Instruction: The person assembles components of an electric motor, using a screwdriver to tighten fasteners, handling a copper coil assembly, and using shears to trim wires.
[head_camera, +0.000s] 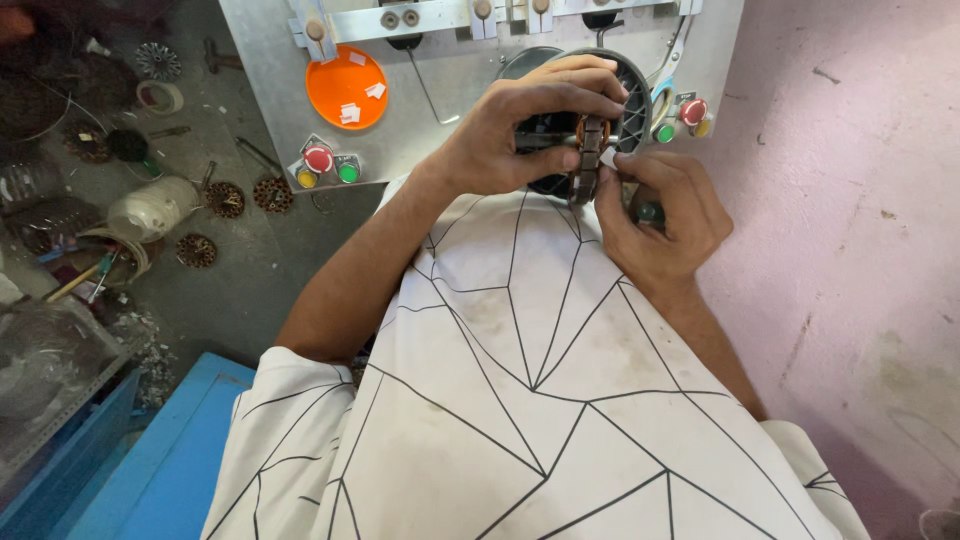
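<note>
A person in a white shirt (520, 400) with black line patterns works a round motor core (590, 150) held close to the chest. The left hand (520, 125) grips the core from above, fingers curled over its dark rim. The right hand (655, 215) closes around its lower edge, fingertips pinching a small white slip (608, 157) at the copper windings. Just beyond the hands stands a grey metal machine panel (450, 110) with red and green buttons (330, 163) and an orange disc (346, 87). Well to the left of the hands, on the floor, lie a white jug (152, 208) and several toothed metal rings (225, 199). A blue desk (165, 465) sits below the left elbow.
</note>
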